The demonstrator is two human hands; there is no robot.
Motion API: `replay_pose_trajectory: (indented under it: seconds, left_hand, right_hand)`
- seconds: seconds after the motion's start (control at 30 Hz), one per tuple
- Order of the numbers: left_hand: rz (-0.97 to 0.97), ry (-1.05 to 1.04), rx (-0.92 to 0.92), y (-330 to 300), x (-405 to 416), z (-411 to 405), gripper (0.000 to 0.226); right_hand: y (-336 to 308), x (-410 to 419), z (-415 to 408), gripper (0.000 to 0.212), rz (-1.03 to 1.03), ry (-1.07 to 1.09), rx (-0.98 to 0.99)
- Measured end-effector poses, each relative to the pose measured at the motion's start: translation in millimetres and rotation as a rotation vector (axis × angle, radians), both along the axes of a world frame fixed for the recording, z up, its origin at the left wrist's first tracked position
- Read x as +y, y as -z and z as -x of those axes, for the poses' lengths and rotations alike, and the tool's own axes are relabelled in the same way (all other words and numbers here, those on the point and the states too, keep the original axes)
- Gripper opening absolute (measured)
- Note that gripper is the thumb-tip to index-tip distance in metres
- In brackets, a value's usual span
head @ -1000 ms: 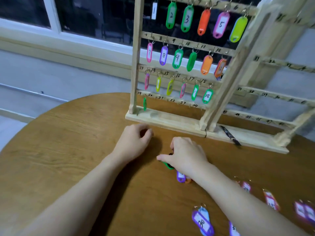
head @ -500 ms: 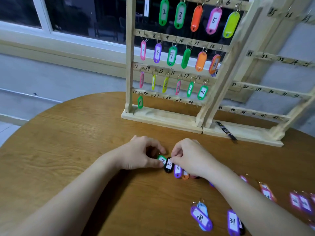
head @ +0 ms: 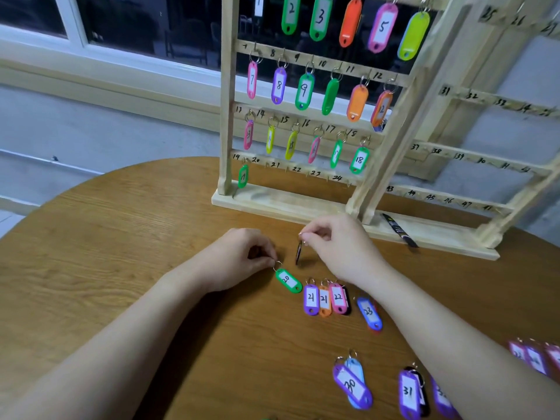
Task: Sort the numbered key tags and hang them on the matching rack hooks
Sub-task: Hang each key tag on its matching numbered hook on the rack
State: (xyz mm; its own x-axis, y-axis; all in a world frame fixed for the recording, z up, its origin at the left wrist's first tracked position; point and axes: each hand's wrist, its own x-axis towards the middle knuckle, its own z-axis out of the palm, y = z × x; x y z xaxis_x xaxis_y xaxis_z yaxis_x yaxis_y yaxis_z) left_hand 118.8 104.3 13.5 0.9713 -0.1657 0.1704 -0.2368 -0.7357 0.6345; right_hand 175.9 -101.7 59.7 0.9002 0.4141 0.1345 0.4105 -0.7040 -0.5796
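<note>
Right hand [head: 342,253] pinches the ring of a black tag [head: 298,252] between thumb and fingertip, tag hanging edge-on just above the table [head: 121,253], number not readable from this angle. Left hand [head: 242,259] pinches the ring of a green tag [head: 288,280] that lies flat on the wood; its label looks like 20 but is blurred. Just right of it sits a short row of tags: purple 21 [head: 311,299], orange [head: 324,301], pink 22 [head: 338,297], blue 23 [head: 369,313]. More tags nearer the camera, including purple 31 [head: 408,392] and one that may read 28 or 38 [head: 351,385].

Beyond the hands stands the wooden rack [head: 225,116]. Hooks 1 to 18 look filled, tag 19 [head: 243,176] hangs on the bottom row, hooks 20 to 24 are bare. A black marker [head: 399,230] lies on the rack base.

Risks, as I judge them: two tags are in hand with one number unreadable, so the wrong one could go on hook 20. The bottom hooks are small and close to the base, so a ring could miss and drop, or a knuckle could knock tag 19. Duplicate-looking 21s may cause a mix-up.
</note>
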Motion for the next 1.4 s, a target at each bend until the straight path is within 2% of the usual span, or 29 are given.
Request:
replay_pose_trajectory:
  seconds: [0.1,0.27,0.43,0.57,0.73,0.87,1.1,1.4]
  left_hand:
    - [0.027,0.009,0.001,1.6,0.6,-1.6,0.003]
    - [0.028,0.042,-0.006,1.1,-0.5,-1.9,0.008]
    - [0.201,-0.154,-0.114,-4.2,14.8,-5.1,0.014]
    - [0.368,-0.31,-0.245,-6.8,25.5,-8.3,0.011]
    - [0.454,-0.332,-0.268,-3.1,33.2,-15.7,0.01]
    - [0.492,-0.327,-0.266,-2.4,35.1,-18.7,0.01]
    - [0.567,-0.329,-0.268,-9.8,31.0,-19.0,0.014]
    - [0.585,-0.345,-0.254,-12.2,26.9,-16.2,0.021]
  right_hand:
    - [-7.5,8.2,-6.6,0.013,-0.107,0.0,-0.031]
    - [-19.3,25.1,-22.5,0.017,-0.224,-0.001,-0.089]
    - [-26.6,43.2,-34.6,0.011,-0.324,0.006,-0.033]
    - [-30.9,57.9,-39.1,0.009,-0.308,0.026,-0.019]
    - [-32.5,80.5,-48.1,0.019,-0.344,0.051,-0.025]
    - [-32.6,93.0,-57.3,0.023,-0.294,0.103,-0.1]
    - [-31.6,104.8,-65.8,0.024,-0.306,0.144,-0.086]
    - [-31.9,115.2,-68.1,0.025,-0.179,0.2,-0.143]
